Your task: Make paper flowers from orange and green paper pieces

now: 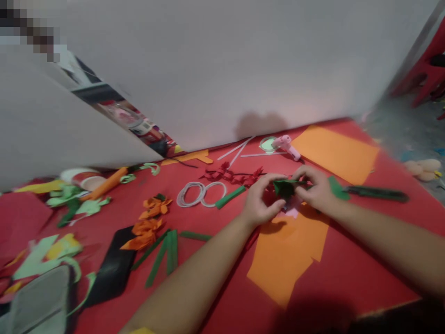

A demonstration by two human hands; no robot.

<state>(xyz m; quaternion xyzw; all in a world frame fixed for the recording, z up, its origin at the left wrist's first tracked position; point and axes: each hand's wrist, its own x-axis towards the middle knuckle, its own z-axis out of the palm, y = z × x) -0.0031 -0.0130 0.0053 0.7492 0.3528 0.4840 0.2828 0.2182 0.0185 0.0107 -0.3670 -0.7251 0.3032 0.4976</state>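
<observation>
Your right hand pinches the green piece beside the orange paper, between red flowers and cutter, while your left hand half-curls around it, grip indeterminable through blur.

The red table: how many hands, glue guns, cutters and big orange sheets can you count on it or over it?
Hands: 2 (left hand, right hand)
Glue gun: 1
Cutter: 1
Big orange sheets: 2 that I can make out (back sheet, front sheet)
Total: 6
</observation>
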